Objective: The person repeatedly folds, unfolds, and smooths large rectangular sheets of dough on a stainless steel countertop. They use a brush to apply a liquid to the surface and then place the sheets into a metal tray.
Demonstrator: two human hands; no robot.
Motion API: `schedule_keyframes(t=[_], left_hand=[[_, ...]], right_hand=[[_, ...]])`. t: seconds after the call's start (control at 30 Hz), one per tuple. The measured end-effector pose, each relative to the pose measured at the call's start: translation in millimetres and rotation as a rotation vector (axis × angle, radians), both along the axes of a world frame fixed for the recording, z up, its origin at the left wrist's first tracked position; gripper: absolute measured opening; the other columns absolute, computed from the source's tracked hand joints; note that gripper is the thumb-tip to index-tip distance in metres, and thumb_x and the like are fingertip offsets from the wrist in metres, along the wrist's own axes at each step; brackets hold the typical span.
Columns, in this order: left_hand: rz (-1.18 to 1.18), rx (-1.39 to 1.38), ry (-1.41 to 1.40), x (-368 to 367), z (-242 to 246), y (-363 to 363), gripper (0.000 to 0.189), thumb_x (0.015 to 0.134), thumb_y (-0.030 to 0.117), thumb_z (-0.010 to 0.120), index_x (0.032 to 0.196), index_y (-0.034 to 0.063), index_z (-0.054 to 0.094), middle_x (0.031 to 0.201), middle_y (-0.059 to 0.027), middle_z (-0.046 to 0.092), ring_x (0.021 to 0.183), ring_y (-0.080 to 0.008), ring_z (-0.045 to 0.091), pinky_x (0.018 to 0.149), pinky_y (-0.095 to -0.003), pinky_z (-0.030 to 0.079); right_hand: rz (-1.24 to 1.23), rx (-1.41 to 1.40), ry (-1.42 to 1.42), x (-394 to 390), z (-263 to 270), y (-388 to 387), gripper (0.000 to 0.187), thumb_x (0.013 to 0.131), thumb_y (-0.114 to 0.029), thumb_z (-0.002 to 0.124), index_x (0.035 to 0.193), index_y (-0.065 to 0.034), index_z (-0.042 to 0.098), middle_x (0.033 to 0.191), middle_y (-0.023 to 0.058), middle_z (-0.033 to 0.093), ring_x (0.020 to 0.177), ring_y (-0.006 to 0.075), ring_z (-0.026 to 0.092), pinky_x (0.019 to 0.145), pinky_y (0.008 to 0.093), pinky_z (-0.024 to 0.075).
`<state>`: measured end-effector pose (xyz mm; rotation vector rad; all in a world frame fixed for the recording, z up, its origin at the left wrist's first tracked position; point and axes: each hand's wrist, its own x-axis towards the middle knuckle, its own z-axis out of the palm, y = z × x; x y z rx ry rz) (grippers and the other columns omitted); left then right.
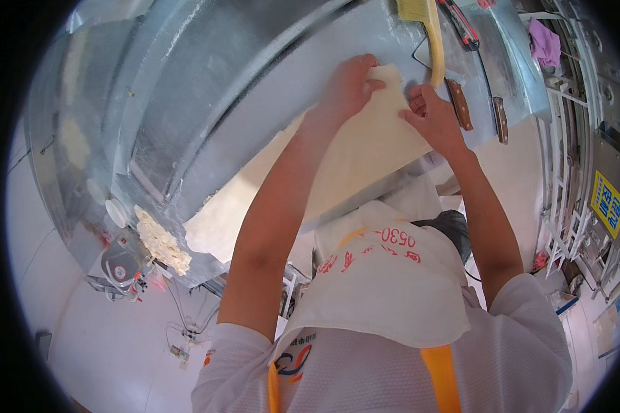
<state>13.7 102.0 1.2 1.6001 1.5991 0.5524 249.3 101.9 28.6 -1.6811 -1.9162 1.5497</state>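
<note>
A long, thin sheet of pale dough (pixel 361 149) lies along the front of the metal work table, its far end between my hands. My left hand (pixel 356 85) pinches the upper corner of that end between thumb and fingers. At the opposite side of the same end is my right hand (pixel 429 113), thumb and fingers curled close to the dough edge; whether they grip it is not clear. My left forearm crosses above the sheet and hides part of it.
A bench brush (pixel 435 46) with a wooden handle, a wood-handled scraper (pixel 459 105), a long knife (pixel 500 120) and a red-black utility knife (pixel 460 25) lie right of my hands. Dough scraps (pixel 160 240) sit at the table's left end, near a grey appliance (pixel 124 263).
</note>
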Motion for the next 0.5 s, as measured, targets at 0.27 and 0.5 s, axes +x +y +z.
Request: schedule_keyframes(t=[0.27, 0.5], left_hand=[[0.098, 0.157, 0.085, -1.9, -3.4, -20.2, 0.036, 0.088, 0.018, 0.080, 0.120, 0.0041, 0.070, 0.124, -0.0166, 0.071, 0.113, -0.0392, 0.067, 0.099, -0.0457, 0.053], [0.122, 0.150, 0.105, -11.3, -9.8, -28.4, 0.030, 0.088, 0.017, 0.079, 0.114, 0.0029, 0.074, 0.110, -0.0169, 0.075, 0.104, -0.0382, 0.071, 0.093, -0.0452, 0.056]], right_hand=[[-0.067, 0.238, 0.019, 29.2, -17.3, -39.4, 0.026, 0.088, -0.009, 0.082, 0.107, -0.0022, 0.066, 0.096, 0.0101, 0.070, 0.078, 0.0229, 0.069, 0.074, 0.0330, 0.0567], [-0.187, 0.133, -0.007, 36.8, -6.1, -63.7, 0.023, 0.092, -0.011, 0.081, 0.108, -0.0001, 0.069, 0.090, 0.0084, 0.072, 0.081, 0.0148, 0.067, 0.076, 0.0301, 0.0560]])
